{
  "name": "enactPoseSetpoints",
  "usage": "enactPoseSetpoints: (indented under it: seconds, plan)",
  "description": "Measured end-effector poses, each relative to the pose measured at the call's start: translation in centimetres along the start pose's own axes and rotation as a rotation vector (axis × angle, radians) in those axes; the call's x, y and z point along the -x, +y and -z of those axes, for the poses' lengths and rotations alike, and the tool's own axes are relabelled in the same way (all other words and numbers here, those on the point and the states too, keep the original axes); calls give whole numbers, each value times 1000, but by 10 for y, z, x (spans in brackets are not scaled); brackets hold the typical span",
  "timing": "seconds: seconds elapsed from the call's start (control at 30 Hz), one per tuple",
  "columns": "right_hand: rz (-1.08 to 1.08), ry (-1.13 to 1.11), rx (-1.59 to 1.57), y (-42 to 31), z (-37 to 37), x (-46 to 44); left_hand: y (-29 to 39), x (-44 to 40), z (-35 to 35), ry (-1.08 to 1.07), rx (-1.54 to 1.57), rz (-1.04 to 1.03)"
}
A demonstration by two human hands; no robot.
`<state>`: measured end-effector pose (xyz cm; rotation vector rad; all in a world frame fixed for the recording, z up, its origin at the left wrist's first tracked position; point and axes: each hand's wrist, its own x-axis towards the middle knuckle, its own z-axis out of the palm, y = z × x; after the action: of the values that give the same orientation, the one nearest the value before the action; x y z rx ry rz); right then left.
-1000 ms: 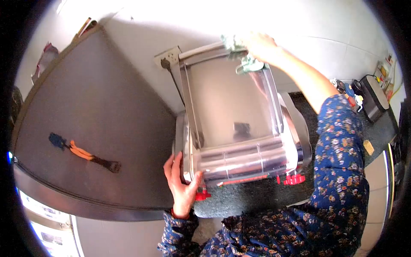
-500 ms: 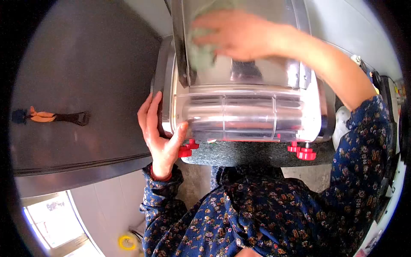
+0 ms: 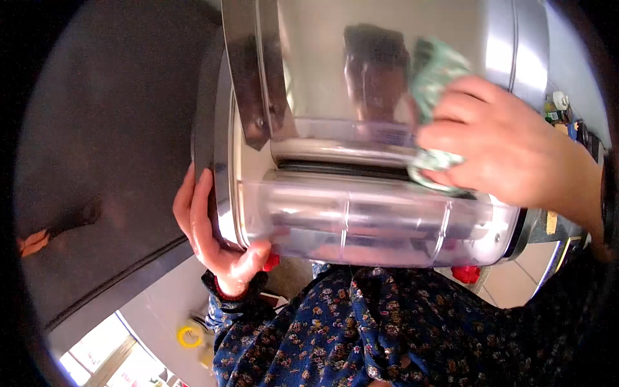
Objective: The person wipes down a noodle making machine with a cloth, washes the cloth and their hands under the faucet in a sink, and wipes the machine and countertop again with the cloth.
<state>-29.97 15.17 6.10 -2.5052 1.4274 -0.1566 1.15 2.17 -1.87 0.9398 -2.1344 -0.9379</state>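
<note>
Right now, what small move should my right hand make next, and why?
Perhaps slide the green cloth left across the metal panel: your right hand has it bunched at the panel's lower right, while your left hand holds the machine.

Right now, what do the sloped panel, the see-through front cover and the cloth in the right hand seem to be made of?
Sloped panel: probably polished metal, perhaps steel, from its bright glare and dark reflection.
Front cover: likely clear, glossy plastic, since shiny parts show through it.
Cloth: seemingly soft, matte fabric, because it bunches in the right hand; fibre unclear.
</note>
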Motion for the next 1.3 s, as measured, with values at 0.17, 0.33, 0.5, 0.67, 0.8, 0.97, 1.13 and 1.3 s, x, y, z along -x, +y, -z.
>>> enactPoseSetpoints:
  seconds: [0.17,0.33,0.5,0.67,0.8,0.97,1.13,1.3]
  plan:
    - [-25,-9,6,-7,-13,-22,-5,7,10,-43,-21,11]
    - [68,69,76,-5,-34,-81,-2,9,11,-27,-17,31]
    - [79,-9,167,-12,-21,-99,2,5,8,-54,-24,-23]
    - [-30,2,63,-11,-11,-49,7,6,-2,-43,-7,-21]
    - [-221,132,48,-29,-32,-21,5,9,1,-55,-4,-78]
    - [-96,19,158,-24,-33,-41,10,6,-1,-102,-52,-145]
    - [-61,239,82,-9,-41,-75,14,-1,-3,-112,-48,-141]
    - [-346,232,104,11,9,-65,14,-1,-4,-111,-36,-136]
